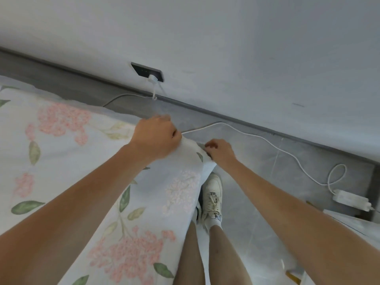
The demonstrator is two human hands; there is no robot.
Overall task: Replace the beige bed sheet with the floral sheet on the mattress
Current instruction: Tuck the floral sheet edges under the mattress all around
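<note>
The floral sheet [67, 153], white with pink blossoms and green leaves, covers the mattress on the left and hangs over its near corner. My left hand [156, 138] grips the sheet at that corner from above, fingers curled into the fabric. Just to its right, my right hand [221, 150] pinches the sheet's edge where it drops off the corner. No beige sheet is in view.
A white cable [267, 140] runs across the grey tiled floor from a dark wall socket [147, 72] to a white adapter [351, 200]. My legs and a white sneaker [211, 198] stand beside the bed. The white wall lies close ahead.
</note>
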